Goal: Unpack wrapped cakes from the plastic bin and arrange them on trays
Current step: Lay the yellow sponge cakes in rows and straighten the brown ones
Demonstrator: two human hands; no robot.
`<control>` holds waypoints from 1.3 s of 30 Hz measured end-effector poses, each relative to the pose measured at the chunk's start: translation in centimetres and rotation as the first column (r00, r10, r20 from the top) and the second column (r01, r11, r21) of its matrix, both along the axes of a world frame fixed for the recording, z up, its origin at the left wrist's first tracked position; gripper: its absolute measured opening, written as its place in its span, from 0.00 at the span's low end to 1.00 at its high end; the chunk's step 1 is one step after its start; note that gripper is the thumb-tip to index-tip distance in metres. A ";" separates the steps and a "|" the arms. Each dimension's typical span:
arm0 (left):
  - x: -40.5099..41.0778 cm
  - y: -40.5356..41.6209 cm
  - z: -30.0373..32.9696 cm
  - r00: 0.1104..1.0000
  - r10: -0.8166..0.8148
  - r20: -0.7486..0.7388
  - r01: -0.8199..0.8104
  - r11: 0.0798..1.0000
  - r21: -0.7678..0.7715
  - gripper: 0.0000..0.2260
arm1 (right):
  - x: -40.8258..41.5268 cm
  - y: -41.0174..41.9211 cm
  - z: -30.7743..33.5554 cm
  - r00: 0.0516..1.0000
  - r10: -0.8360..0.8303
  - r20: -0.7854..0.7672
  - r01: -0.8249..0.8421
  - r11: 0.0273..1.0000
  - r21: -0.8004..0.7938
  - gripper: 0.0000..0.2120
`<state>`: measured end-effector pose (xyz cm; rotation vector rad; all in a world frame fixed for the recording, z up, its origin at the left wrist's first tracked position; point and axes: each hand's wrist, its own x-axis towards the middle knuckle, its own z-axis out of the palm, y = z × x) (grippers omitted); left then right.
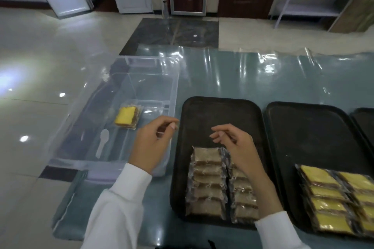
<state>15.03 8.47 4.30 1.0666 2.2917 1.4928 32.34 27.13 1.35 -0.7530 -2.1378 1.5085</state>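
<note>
trays black | bin clear | cakes: 1 yellow, tray rows seemingly brown | sleeves white

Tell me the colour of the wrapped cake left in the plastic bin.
Yellow on top, with a brown layer at its side; the wrapped cake shows best in the head view.

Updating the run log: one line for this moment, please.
left hand empty, over bin edge | right hand empty, over brown-cake tray | one yellow cake in bin

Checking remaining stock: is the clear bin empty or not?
Nearly empty. One yellow wrapped cake lies on the floor of the clear bin, with a white plastic spoon beside it; no other cakes show.
</note>
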 end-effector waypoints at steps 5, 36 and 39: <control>-6.5 -2.5 -1.0 1.000 -0.019 0.020 0.019 1.000 0.008 0.07 | -5.6 -3.7 0.8 0.999 0.012 -0.045 -0.011 1.000 0.006 0.10; -25.0 -7.1 -4.6 0.942 0.309 0.129 -0.291 0.947 -0.139 0.07 | -37.1 -8.5 -14.8 0.775 0.094 0.625 0.192 0.908 -0.374 0.11; -25.0 -6.9 -4.6 0.942 0.320 0.098 -0.303 0.940 -0.156 0.07 | -37.8 -9.2 -16.4 0.780 0.078 0.621 0.220 0.894 -0.389 0.13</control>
